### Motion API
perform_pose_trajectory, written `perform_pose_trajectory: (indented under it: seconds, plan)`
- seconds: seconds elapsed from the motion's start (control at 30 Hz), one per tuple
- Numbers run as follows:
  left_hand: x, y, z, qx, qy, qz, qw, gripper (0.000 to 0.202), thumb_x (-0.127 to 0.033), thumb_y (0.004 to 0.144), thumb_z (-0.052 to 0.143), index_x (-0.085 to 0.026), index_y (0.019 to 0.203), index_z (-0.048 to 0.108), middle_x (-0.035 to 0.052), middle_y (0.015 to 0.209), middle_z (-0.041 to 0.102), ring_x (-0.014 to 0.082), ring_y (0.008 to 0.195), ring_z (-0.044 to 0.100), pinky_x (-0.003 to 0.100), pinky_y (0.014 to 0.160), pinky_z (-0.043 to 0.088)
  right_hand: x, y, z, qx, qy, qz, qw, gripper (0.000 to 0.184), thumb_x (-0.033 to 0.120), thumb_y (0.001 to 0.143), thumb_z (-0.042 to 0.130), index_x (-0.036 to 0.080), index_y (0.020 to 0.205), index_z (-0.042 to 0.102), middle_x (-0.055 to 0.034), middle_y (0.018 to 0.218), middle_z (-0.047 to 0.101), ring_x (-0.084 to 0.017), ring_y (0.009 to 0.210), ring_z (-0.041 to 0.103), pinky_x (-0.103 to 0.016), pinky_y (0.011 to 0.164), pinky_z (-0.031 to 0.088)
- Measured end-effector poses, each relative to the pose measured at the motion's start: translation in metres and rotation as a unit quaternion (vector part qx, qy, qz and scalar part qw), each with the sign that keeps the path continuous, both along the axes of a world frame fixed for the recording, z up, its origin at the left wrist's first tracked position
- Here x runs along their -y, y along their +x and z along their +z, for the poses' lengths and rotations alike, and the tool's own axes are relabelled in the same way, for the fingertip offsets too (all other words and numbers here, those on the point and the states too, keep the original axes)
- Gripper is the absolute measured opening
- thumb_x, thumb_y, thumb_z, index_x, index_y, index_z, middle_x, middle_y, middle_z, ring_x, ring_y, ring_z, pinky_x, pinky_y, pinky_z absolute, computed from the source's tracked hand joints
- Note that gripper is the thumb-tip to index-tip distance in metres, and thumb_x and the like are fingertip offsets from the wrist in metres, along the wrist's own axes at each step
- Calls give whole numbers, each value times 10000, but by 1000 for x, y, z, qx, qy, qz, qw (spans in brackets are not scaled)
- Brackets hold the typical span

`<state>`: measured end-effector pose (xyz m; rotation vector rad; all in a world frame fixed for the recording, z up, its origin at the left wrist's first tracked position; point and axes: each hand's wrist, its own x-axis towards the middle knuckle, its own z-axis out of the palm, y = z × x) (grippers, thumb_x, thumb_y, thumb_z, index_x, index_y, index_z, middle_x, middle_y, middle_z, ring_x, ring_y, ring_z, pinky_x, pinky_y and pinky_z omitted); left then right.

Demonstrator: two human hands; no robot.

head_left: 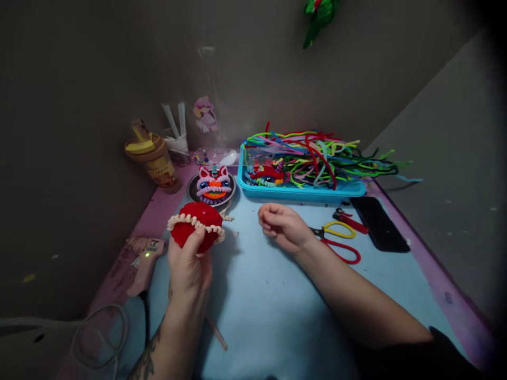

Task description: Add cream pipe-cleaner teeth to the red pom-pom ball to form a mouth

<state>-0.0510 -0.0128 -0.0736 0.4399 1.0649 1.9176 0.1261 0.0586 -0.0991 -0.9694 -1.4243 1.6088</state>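
My left hand [186, 269] grips a rounded red fuzzy craft piece [202, 212] with a curly cream trim across its front; the thumb presses on it near the trim. To the right, my right hand [282, 227] is closed above the blue mat, fingers curled against the thumb. Anything inside those fingers is hidden. Scissors [339, 228] with one yellow and one red handle lie partly behind the right wrist. Just behind the red piece, a pink and red lion-like head [214, 186] made of fuzzy stems sits in a round dark dish [191, 193].
A blue tray [301, 193] holds many colourful pipe cleaners [317, 153]. A pink glue gun [146, 264] with a cord lies left. A brown cup [156, 161] stands back left. At right lie a red-handled tool [354, 222] and a black phone [379, 224].
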Motion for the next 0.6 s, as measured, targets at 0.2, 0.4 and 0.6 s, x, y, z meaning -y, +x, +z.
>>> perform_pose_trajectory:
  seconds: [0.2, 0.4, 0.6]
  plan:
    - [1, 1, 2, 8, -17, 3, 1000, 373, -168, 600, 765, -205, 960, 677, 19, 944, 710, 164, 833, 662, 254, 713, 550, 17, -8, 26, -272, -173, 145, 936, 308, 331, 641, 691, 199, 641, 413, 41, 639, 301, -86, 526, 236, -167, 378, 146]
    - [2, 1, 1, 7, -15, -11, 1000, 352, -173, 598, 764, -214, 935, 668, 11, 928, 713, 161, 808, 668, 249, 696, 553, 21, -6, 30, -244, -130, 65, 959, 423, 358, 569, 823, 191, 623, 438, 9, 708, 501, -80, 549, 358, -171, 397, 229]
    - [5, 8, 0, 42, -36, -77, 996, 377, -219, 577, 804, -218, 927, 663, 20, 944, 714, 193, 860, 672, 287, 720, 552, 20, 7, 36, -123, 36, 6, 992, 326, 250, 582, 853, 196, 642, 537, 21, 625, 625, -115, 573, 561, -240, 534, 448]
